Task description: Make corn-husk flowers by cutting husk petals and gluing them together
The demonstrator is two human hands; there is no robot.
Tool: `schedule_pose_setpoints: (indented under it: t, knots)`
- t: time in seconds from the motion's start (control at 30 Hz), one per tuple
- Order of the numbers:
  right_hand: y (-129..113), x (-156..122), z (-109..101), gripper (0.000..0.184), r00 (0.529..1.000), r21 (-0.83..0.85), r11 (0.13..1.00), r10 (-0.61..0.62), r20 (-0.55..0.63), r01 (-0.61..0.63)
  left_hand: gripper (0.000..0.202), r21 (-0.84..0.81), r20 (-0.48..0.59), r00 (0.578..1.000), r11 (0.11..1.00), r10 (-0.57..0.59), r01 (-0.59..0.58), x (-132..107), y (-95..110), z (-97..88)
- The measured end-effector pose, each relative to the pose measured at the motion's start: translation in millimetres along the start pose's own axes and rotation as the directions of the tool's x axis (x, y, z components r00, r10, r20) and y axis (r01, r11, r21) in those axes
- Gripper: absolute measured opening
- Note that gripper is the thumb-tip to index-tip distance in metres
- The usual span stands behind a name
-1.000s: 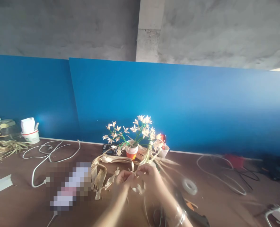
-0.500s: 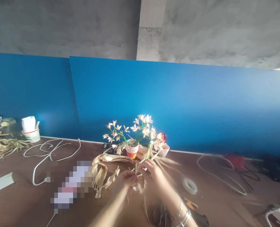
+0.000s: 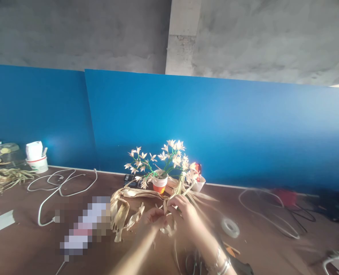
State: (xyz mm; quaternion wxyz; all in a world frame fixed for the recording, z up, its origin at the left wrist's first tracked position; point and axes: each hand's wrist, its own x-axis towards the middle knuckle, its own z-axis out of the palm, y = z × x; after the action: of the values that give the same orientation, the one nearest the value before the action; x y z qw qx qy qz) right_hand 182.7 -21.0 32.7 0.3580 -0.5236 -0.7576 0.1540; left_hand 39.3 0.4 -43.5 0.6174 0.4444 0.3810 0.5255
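Close together at the front middle of the table, both my hands work on a small pale piece of dried corn husk (image 3: 165, 206). My left hand (image 3: 154, 218) is closed, thumb and fingers pinching at its lower side. From the right, my right hand (image 3: 183, 207) pinches the upper part; its fingertips partly hide the piece. Curled dry husks (image 3: 123, 212) lie left of my hands, and small scraps (image 3: 169, 229) sit beneath them. Just behind stands an orange-and-white paper cup (image 3: 160, 185) holding green stems with pale husk flowers (image 3: 175, 158).
A clear tape roll (image 3: 230, 228) lies right of my hands. White cables (image 3: 63, 183) loop across the left, near a white tub (image 3: 37, 164) and a husk pile (image 3: 6, 177). A white cup (image 3: 198, 184) stands behind. A blue partition (image 3: 215, 122) borders the table's back.
My hands stay at nearly the same spot, with the fingers shifting slightly around the husk piece. The view has moved a little.
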Motion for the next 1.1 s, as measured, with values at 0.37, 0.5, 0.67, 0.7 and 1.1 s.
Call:
schedule_pose_setpoints:
  t: [0.37,0.5,0.67,0.7,1.1]
  knots:
    - [-2.4,-0.2,-0.6,0.015,0.999,-0.053,0.998,-0.032,-0.012,0.031,0.032,0.014,0.02,1.0,1.0,0.014,-0.014,-2.2,5.3,0.4]
    - [-3.2,0.7,-0.7,0.014,1.0,-0.062,0.998,-0.025,0.008,0.026,0.042,0.034,0.038,0.998,0.998,0.051,-0.053,-3.2,6.2,-1.6]
    - [-1.6,0.3,1.3,0.014,1.0,-0.072,0.997,-0.016,0.011,0.016,0.04,0.096,0.077,0.995,0.993,0.067,-0.074,-2.3,4.7,-5.0]
    - [-1.7,0.1,1.3,0.014,1.0,-0.068,0.998,-0.017,0.012,0.017,0.04,0.101,0.072,0.995,0.992,0.068,-0.075,-1.7,3.7,-5.2]
    - [-3.9,1.1,0.7,0.015,1.0,-0.031,1.0,-0.005,0.016,0.006,0.028,0.28,0.063,0.987,0.946,0.15,-0.162,-3.6,6.8,-5.8]
